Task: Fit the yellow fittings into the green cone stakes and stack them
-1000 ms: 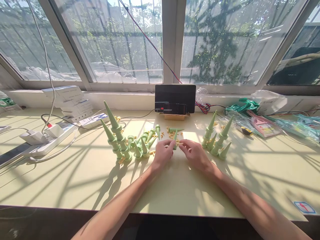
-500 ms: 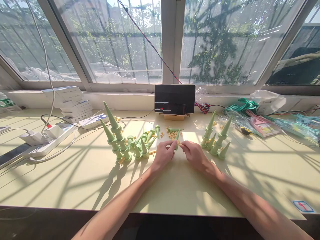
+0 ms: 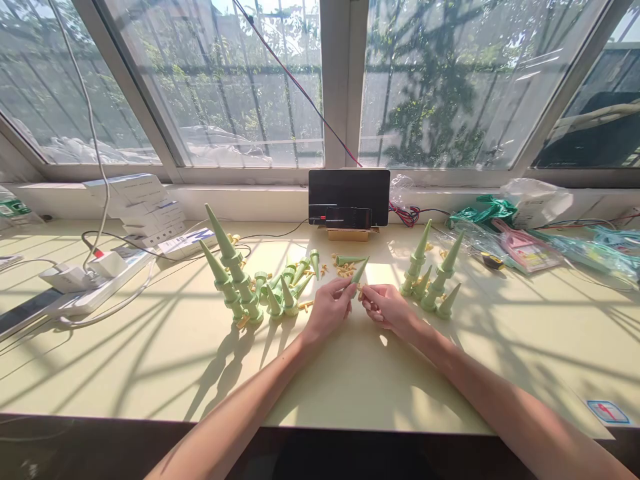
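Observation:
My left hand (image 3: pixel 327 308) pinches a small green plastic cone (image 3: pixel 359 272) by its base, tip pointing up and to the right. My right hand (image 3: pixel 389 308) is closed beside it, fingertips at the cone's base, pinching something small I cannot make out. Left of my hands stand stacks of green cones (image 3: pixel 234 273) and a cluster of loose ones (image 3: pixel 287 285). Small yellow pieces (image 3: pixel 343 269) lie scattered just beyond my fingers. To the right stand more stacked green cones (image 3: pixel 434 277).
A black screen with a phone (image 3: pixel 349 201) stands at the back by the window. A white power strip with plugs and cables (image 3: pixel 85 277) and stacked boxes (image 3: pixel 145 207) lie left. Bags and packaged items (image 3: pixel 530 243) lie at the right.
My left hand has tilted the cone so its tip leans right and sits higher. My right hand has drawn in close to the cone's base.

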Available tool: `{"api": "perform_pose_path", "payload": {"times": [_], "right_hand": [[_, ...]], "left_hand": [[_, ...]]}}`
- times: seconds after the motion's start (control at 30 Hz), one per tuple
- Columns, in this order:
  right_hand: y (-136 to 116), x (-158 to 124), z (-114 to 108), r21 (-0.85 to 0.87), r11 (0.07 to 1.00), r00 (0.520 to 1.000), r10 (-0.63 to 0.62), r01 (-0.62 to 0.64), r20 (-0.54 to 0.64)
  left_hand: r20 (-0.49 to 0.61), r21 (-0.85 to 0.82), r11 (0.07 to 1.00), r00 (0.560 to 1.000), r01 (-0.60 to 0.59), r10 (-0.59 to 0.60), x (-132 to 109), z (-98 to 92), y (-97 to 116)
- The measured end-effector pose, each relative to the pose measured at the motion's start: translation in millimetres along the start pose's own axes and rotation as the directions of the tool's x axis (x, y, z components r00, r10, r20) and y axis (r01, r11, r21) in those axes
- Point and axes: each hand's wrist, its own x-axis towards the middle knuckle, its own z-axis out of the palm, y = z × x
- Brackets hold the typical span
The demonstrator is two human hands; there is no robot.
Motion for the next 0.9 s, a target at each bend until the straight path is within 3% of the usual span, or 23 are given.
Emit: {"api": "perform_pose_path", "payload": {"times": [0.1, 0.2, 0.3, 0.37, 0.5, 0.6, 0.77, 0.9], "right_hand": [[-1.3, 0.5, -2.4, 0.110, 0.991, 0.996, 0.068, -0.075, 0.062], [-0.6, 1.4, -3.2, 0.115, 0.989, 0.993, 0.083, -0.092, 0.081], [2.1, 1.7, -0.9, -0.014, 1.000, 1.000, 0.014, -0.013, 0.024], [4.0, 1.0, 1.5, -0.168, 0.982, 0.994, -0.099, 0.092, -0.036], [5.9, -1.3, 3.1, -0.464, 0.839, 0.936, -0.348, 0.283, -0.058], [5.9, -1.5, 0.5, -0.611, 0.710, 0.894, -0.448, 0.350, -0.009], [5.8, 0.8, -3.6, -0.720, 0.538, 0.823, -0.562, 0.438, 0.080], [7.2, 1.9, -4.6, -0.736, 0.480, 0.792, -0.599, 0.478, 0.123]], "left_hand": [[0.004, 0.001, 1.000, 1.000, -0.006, 0.006, 0.8, -0.1, -3.2], [0.004, 0.019, 1.000, 1.000, 0.017, -0.017, 0.9, 0.1, -4.4], [-0.011, 0.052, 0.997, 0.998, 0.064, -0.064, 0.7, 0.8, -3.3], [-0.026, 0.060, 0.995, 0.996, 0.085, -0.084, 0.7, 0.9, -1.6], [-0.083, 0.022, 0.989, 0.986, 0.146, -0.144, 1.4, -0.4, 1.4], [-0.106, -0.010, 0.983, 0.977, 0.184, -0.184, 2.1, -1.4, 1.4], [-0.095, -0.022, 0.979, 0.974, 0.202, -0.203, 2.3, -0.4, -0.2], [-0.075, -0.027, 0.982, 0.979, 0.186, -0.187, 1.1, 0.7, 0.9]]}}
